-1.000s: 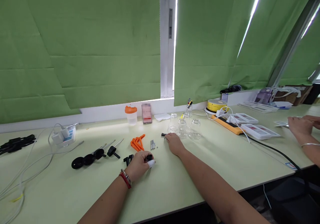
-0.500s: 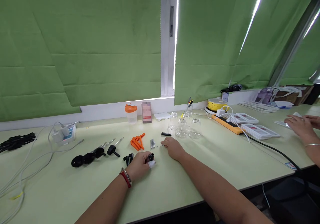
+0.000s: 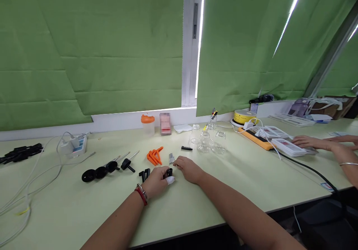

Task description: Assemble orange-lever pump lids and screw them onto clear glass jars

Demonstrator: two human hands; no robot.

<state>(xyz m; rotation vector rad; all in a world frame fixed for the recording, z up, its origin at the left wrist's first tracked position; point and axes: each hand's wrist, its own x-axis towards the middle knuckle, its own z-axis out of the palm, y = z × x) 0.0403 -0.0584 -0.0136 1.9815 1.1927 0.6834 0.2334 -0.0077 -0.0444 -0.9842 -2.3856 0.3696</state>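
Observation:
My left hand [image 3: 155, 183] is closed around a small black part with a round hollow end [image 3: 169, 171]. White wrapping covers its thumb tip. Close by on the right, my right hand [image 3: 190, 169] pinches something tiny at its fingertips, too small to name. Short metal pins [image 3: 171, 158] lie just beyond both hands. Left of the pins are several orange bent handles [image 3: 154, 156]. Black angled pieces [image 3: 144, 174] rest beside my left hand, partly covered by it. A short black strip with small teeth or holes [image 3: 187, 148] lies behind my right hand.
Black round pieces with metal rods [image 3: 100, 172] lie at left, near a white power strip [image 3: 80, 146] and cables. Upturned glasses [image 3: 205, 142] and an orange-lidded cup [image 3: 148, 126] stand behind. Another person's hand [image 3: 310, 142] is over white trays [image 3: 289, 147] at right.
My right hand has moved left, closer to the black part in my left hand. My left hand stays nearly still. The other person's hand has reached left onto the white trays.

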